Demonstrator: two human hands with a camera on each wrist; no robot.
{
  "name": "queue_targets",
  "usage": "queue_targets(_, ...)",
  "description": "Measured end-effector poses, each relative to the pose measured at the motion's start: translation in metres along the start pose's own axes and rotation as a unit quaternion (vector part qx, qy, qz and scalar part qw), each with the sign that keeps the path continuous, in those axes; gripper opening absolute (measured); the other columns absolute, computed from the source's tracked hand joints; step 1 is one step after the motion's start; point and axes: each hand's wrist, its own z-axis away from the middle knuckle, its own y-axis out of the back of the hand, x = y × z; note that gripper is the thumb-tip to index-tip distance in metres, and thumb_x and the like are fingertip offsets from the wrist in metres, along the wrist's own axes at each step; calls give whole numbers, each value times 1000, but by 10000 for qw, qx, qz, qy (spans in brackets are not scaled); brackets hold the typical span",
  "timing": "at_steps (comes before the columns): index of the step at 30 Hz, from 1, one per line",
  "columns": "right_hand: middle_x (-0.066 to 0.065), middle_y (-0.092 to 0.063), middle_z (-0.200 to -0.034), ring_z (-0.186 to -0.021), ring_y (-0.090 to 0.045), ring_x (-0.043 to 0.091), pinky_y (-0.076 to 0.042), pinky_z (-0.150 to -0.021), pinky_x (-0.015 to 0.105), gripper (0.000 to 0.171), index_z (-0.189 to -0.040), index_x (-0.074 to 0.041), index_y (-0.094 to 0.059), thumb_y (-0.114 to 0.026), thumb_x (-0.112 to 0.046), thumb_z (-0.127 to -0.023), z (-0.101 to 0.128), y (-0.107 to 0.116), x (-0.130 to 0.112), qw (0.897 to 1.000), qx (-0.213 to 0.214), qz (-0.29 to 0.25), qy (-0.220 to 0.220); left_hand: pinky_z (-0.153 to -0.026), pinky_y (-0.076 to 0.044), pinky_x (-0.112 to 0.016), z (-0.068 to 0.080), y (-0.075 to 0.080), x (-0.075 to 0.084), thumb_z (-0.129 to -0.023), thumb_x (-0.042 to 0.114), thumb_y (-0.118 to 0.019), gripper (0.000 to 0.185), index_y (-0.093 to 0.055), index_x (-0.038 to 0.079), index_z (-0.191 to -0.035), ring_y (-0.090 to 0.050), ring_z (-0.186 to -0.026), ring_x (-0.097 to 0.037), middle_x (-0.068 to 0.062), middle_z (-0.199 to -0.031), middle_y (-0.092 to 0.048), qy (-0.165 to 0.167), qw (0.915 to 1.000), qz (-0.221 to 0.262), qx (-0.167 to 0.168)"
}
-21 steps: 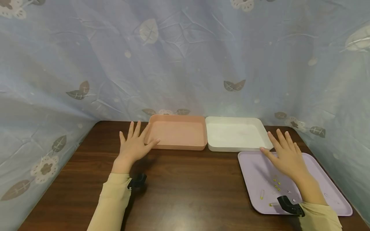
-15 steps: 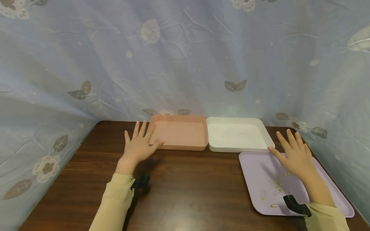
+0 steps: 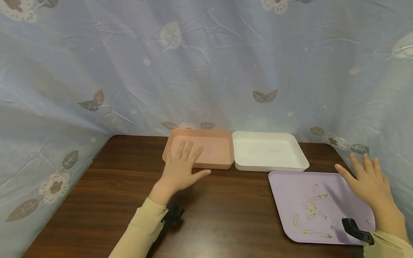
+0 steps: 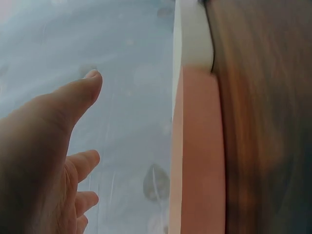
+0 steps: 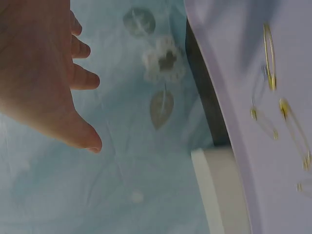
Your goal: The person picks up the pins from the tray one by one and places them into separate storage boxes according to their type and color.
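My left hand (image 3: 179, 172) is spread above the front left part of a pink tray (image 3: 219, 147) and holds nothing. In the left wrist view its thumb and fingertips (image 4: 84, 163) stand apart from that tray's side. Over the right edge of a flat lilac tray (image 3: 285, 204), my right hand (image 3: 370, 184) hovers with its fingers extended and nothing in it. Several safety pins (image 3: 313, 204), silvery with yellow-green heads, lie scattered on the lilac tray. The right wrist view shows some of these safety pins (image 5: 269, 58) close up. The right forearm hides the tray's lower right corner.
A white tray (image 3: 269, 152) stands at the back, right beside the pink one and just behind the lilac tray. All three are on a dark wooden table (image 3: 219, 211). A patterned blue curtain (image 3: 206, 71) hangs behind and along both sides.
Both hands have moved to the right, the left one over the pink tray. The right hand has shifted toward the lilac tray's right edge, uncovering more safety pins.
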Motion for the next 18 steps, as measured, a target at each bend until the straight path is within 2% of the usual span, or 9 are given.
queue_targets(3,33,20,-154,-139,25,54,-4,-98,82,81,-155,-8,6,-31,-56,-101,-1,-1,16,9999,82,24,-100,-116,0,-68,0,-4,15,-85,80,-38,85,-18,35,-155,1,-154,-27,-4,-165,-7,-284,9994,-206,-9)
queue_targets(9,40,11,-152,-138,19,59,-3,-101,81,81,-154,-2,1,-36,-51,-101,-4,-10,45,9997,231,-48,34,-116,-3,-67,2,-18,49,-85,80,-37,84,-17,37,-155,1,-154,-23,-2,-166,-7,-887,9944,-580,-58)
queue_targets(14,46,3,-147,-135,16,64,1,-101,80,84,-150,7,-2,-38,-50,-101,4,-21,65,9993,-27,182,311,-116,-2,-67,5,-33,79,-86,81,-31,85,-8,39,-155,6,-153,-22,-1,-166,-3,-1474,9865,-607,-383)
queue_targets(18,52,-1,-141,-131,15,67,4,-100,81,87,-146,15,-7,-42,-50,-100,17,-30,80,9984,-342,128,421,-117,0,-66,7,-44,100,-85,83,-25,85,-4,40,-155,8,-153,-22,0,-166,1,-1801,9789,-733,-627)
